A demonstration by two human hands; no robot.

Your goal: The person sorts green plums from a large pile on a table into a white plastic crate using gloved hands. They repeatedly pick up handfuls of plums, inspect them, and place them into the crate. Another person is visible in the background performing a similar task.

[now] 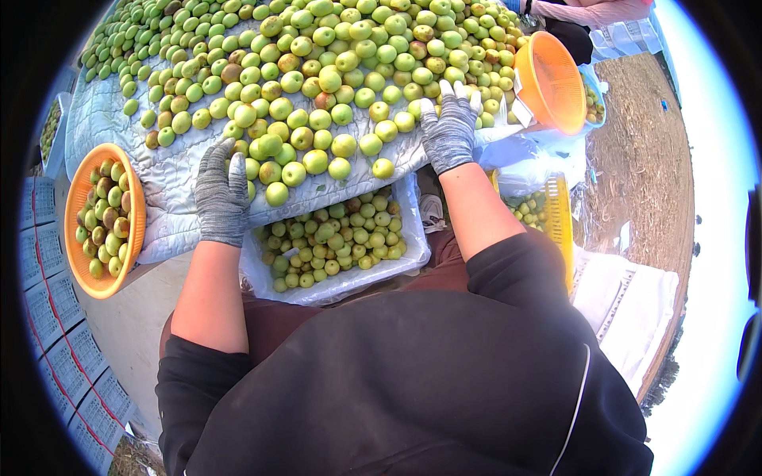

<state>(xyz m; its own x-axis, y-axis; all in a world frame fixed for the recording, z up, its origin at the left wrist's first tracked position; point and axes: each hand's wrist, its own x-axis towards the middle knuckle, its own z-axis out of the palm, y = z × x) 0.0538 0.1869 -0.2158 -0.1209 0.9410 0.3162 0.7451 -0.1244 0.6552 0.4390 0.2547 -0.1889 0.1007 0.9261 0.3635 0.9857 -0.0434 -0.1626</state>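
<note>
A wide heap of round green fruits (317, 71), some with brown patches and looking like jujubes, lies on a pale quilted cover (171, 214). At the heap's near left edge is my left hand (221, 194) in a grey knit glove. Its fingers are stretched out beside the fruits, with nothing seen in it. My right hand (451, 131), gloved alike, rests at the heap's right side with its fingers spread, touching or just over the fruits. Below the cover's near edge, between my forearms, a white plastic-lined crate (423, 246) holds many of the same fruits.
An orange basket (139, 214) of browner fruits stands at the left edge; another orange basket (548, 83) stands tilted at the right. Beside my right arm is a yellow crate (559, 222). Stacked grey crates (59, 317) line the left. A co-worker's sleeve (595, 11) shows far right.
</note>
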